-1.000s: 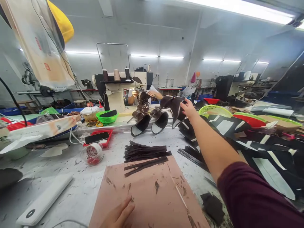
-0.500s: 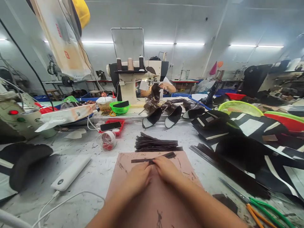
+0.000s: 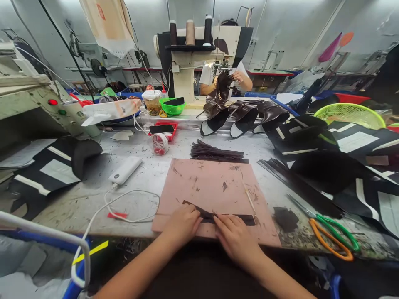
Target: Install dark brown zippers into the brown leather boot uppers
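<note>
Near the front edge of a pink board (image 3: 212,178), a narrow dark brown strip (image 3: 246,219) lies crosswise under my fingers. My left hand (image 3: 183,224) pinches it toward its left end, with the fingers bent. My right hand (image 3: 235,234) presses on the strip's middle, thumb against fingers, and the right end sticks out past it. Between the two hands a short stretch of strip shows; whatever lies under the fingertips is hidden. Just behind the board rests a pile of similar dark strips (image 3: 216,150).
Right of the board lie long dark strips (image 3: 299,187), scissors (image 3: 330,232) and black cut pieces (image 3: 336,166). A white power bank (image 3: 126,170) with cable sits left. Dark boot uppers (image 3: 245,118) stand behind, before a sewing machine (image 3: 187,70) where another person's hands (image 3: 240,78) hold a piece.
Both hands have come back from the board's far edge to its near edge, bringing the strip along. My view has tilted down.
</note>
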`<state>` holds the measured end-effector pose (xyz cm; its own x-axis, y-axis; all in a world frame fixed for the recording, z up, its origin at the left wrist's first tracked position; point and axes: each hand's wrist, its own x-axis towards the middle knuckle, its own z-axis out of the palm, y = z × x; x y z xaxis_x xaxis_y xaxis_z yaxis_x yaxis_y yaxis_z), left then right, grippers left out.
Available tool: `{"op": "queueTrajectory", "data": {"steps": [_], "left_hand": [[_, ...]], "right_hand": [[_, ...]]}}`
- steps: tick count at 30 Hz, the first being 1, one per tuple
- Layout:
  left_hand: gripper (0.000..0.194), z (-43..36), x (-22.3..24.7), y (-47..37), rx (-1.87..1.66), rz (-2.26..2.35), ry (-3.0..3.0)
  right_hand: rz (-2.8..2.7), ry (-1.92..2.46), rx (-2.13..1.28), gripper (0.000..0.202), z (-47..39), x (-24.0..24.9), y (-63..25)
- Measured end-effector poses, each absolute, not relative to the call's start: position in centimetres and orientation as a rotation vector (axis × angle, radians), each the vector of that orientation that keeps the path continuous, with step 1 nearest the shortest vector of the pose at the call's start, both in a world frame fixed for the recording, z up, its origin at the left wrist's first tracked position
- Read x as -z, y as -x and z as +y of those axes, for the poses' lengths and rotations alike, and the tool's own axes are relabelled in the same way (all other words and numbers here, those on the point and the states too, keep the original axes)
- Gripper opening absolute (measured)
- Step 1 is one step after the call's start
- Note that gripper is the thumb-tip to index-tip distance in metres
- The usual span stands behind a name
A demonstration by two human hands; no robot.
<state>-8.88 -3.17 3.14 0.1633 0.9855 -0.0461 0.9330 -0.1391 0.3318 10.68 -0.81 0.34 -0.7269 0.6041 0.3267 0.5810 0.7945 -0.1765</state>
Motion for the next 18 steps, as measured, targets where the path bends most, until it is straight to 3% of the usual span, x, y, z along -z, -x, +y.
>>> {"op": "queueTrajectory", "data": {"steps": [18], "left_hand": [[0.016, -3.9, -2.8, 11.8, -0.439, 2.177, -1.458]], "right_hand": [[-2.466, 1.011, -0.037, 0.035, -1.5, 1.5, -11.4]]}}
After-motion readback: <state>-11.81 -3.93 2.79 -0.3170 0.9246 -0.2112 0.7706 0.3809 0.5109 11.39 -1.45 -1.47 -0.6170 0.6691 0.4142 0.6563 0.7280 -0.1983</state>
